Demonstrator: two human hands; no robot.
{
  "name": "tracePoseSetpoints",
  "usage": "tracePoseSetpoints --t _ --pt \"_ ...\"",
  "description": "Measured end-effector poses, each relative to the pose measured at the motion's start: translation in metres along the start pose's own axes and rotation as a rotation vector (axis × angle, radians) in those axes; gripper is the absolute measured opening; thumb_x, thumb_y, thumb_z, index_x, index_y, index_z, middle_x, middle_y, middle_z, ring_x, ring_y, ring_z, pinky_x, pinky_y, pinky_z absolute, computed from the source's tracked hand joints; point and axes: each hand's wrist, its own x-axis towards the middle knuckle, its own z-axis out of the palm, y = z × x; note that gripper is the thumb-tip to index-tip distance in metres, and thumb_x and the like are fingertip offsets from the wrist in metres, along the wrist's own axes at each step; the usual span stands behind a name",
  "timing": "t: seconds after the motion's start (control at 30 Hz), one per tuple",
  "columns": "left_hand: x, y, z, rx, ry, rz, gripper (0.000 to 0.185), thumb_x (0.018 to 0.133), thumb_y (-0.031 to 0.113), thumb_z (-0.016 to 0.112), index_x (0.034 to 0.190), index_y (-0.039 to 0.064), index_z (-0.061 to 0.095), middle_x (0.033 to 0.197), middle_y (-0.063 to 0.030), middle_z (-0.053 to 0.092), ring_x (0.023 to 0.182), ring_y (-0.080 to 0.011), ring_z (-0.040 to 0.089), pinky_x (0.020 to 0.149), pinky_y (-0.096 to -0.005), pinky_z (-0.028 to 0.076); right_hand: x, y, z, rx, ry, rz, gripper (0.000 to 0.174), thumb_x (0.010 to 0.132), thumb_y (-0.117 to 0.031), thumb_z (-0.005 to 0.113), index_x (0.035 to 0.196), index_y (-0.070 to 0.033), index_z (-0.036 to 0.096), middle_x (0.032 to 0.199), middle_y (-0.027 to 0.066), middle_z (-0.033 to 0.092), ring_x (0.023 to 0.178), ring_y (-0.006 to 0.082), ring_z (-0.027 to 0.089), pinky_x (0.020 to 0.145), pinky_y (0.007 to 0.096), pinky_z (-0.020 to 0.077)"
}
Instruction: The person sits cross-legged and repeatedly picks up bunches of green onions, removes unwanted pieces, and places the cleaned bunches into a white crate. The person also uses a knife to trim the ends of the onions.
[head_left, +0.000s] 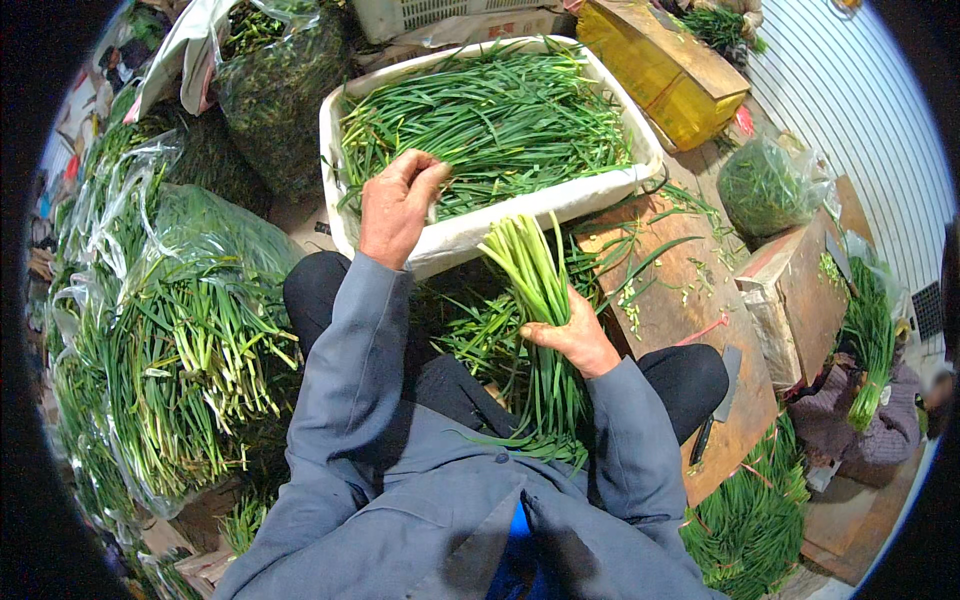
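My right hand (574, 336) grips a bunch of garlic chives (534, 289) around its middle. The pale cut ends point up toward the tub, and the green leaves hang down over my lap. My left hand (401, 206) is over the near left rim of a white tub (525, 208), its thumb and fingertips drawn together. Whether anything thin is pinched there is too small to tell. Loose green leaves (480, 127) fill the tub. More leaves (480, 334) lie between my knees, below the bunch.
Bagged chives (202, 322) are heaped at my left. On a wooden board (675, 285) at my right are trimmings and a cleaver (721, 397). Tied bunches (750, 517) lie below it. A yellow-sided box (660, 75) stands beyond the tub. Another person's sleeve (862, 412) shows far right.
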Motion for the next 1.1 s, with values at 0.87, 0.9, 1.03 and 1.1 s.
tracePoseSetpoints --t 0.87,0.9,1.03,1.1 --pt "-0.016 0.004 -0.003 0.443 -0.256 0.443 0.009 0.083 0.009 0.071 0.088 0.002 0.071 0.083 -0.0152 0.070 0.078 -0.0329 0.071 0.072 -0.0400 0.057 -0.004 0.006 0.006 -0.294 0.009 0.032 0.063 0.075 -0.010 0.084 0.132 -0.001 0.058 0.118 0.0075 0.069 0.105 0.0148 0.064 0.096 0.0328 0.0525" --pt "-0.012 -0.001 -0.010 0.441 -0.205 0.426 0.009 0.084 0.010 0.070 0.089 0.002 0.070 0.084 -0.0161 0.070 0.079 -0.0332 0.070 0.072 -0.0407 0.056 -0.005 0.004 0.006 -0.215 0.000 0.033 0.068 0.076 -0.009 0.085 0.137 -0.002 0.055 0.122 0.0063 0.067 0.108 0.0140 0.063 0.096 0.0323 0.0526" --pt "-0.014 -0.019 -0.027 0.487 -0.294 0.200 0.018 0.091 0.019 0.063 0.088 0.002 0.069 0.086 -0.0174 0.070 0.078 -0.0377 0.068 0.072 -0.0447 0.053 -0.009 -0.010 -0.002 -0.008 0.020 0.065 0.076 0.078 -0.009 0.087 0.145 -0.002 0.050 0.131 0.0060 0.063 0.111 0.0152 0.064 0.095 0.0337 0.0547" --pt "-0.020 -0.022 -0.025 0.607 -0.802 0.065 0.021 0.094 0.024 0.063 0.094 0.005 0.072 0.092 -0.0169 0.071 0.089 -0.0372 0.068 0.080 -0.0437 0.054 -0.013 -0.016 -0.009 0.109 -0.005 0.109 0.077 0.076 -0.014 0.087 0.142 0.001 0.051 0.125 0.0096 0.066 0.105 0.0194 0.068 0.094 0.0339 0.0551"
